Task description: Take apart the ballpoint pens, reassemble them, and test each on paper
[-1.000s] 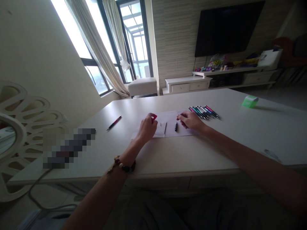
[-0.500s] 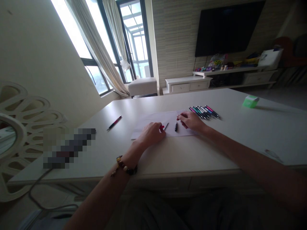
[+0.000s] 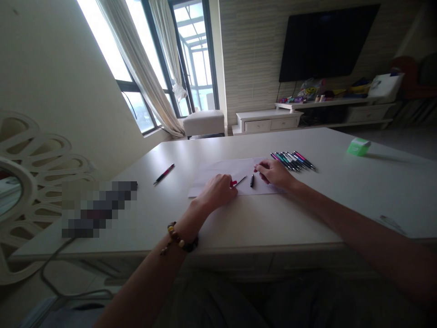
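My left hand (image 3: pixel 219 190) is closed over the paper sheet (image 3: pixel 208 175). A red pen barrel (image 3: pixel 233 183) pokes out from its fingers, mostly hidden by them. A thin dark refill (image 3: pixel 241 180) slants up and right from the same fingertips. To its right, a short black pen section (image 3: pixel 252 181) lies on the paper. My right hand (image 3: pixel 273 172) rests at the paper's right side with thumb and fingers pinched together. Whatever it holds, if anything, is too small to make out.
Several pens (image 3: pixel 293 161) lie side by side beyond my right hand. One red and black pen (image 3: pixel 164 174) lies on the left of the white table (image 3: pixel 307 209). A green box (image 3: pixel 358 147) stands at the right. A blurred-out dark object (image 3: pixel 102 209) sits at the left edge.
The refill at my left hand has tilted lower and reaches further right. My right hand stays pinched in almost the same place. The view has shifted slightly.
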`<move>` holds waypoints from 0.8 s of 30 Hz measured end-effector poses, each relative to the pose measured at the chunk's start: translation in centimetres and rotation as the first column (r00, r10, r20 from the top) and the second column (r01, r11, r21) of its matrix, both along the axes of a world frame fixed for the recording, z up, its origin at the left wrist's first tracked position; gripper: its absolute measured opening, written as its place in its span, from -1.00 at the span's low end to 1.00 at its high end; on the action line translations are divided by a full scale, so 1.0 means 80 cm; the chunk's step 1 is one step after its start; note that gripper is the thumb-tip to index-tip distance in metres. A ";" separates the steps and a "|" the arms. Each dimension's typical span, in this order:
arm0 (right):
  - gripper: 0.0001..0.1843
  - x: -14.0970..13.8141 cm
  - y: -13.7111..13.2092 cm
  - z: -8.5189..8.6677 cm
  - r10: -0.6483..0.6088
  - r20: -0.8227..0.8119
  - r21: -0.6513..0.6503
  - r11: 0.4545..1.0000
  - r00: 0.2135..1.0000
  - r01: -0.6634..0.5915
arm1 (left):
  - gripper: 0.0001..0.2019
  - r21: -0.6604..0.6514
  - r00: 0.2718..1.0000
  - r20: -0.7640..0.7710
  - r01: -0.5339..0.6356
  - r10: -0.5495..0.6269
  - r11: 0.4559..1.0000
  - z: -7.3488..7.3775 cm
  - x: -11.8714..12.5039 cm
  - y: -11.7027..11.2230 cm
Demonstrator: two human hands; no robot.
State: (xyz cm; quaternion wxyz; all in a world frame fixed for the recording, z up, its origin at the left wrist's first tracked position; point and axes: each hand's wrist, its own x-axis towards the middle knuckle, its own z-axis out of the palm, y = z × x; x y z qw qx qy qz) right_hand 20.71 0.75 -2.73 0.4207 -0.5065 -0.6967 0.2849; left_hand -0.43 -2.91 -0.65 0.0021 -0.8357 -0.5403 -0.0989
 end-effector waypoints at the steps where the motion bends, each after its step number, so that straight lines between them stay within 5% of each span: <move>1: -0.73 0.000 0.000 0.000 0.000 0.000 0.000 1.000 1.000 0.000 | -0.83 -0.002 1.000 -0.007 0.006 -0.006 1.000 0.001 0.000 -0.001; 13: -0.72 -0.001 -0.002 0.001 -0.001 -0.012 0.000 1.000 1.000 0.001 | -0.83 -0.004 0.998 -0.051 0.030 -0.030 1.000 -0.003 -0.001 -0.006; 18: -0.66 0.000 -0.003 0.003 0.027 -0.101 -0.013 1.000 0.995 -0.028 | -0.78 0.008 0.982 0.187 -0.003 0.001 1.000 0.003 -0.004 -0.001; 24: -0.56 -0.011 -0.015 0.009 0.268 -0.341 -0.134 0.935 0.901 -0.329 | -0.73 -0.010 0.877 0.459 0.161 -0.139 0.987 0.001 0.005 0.000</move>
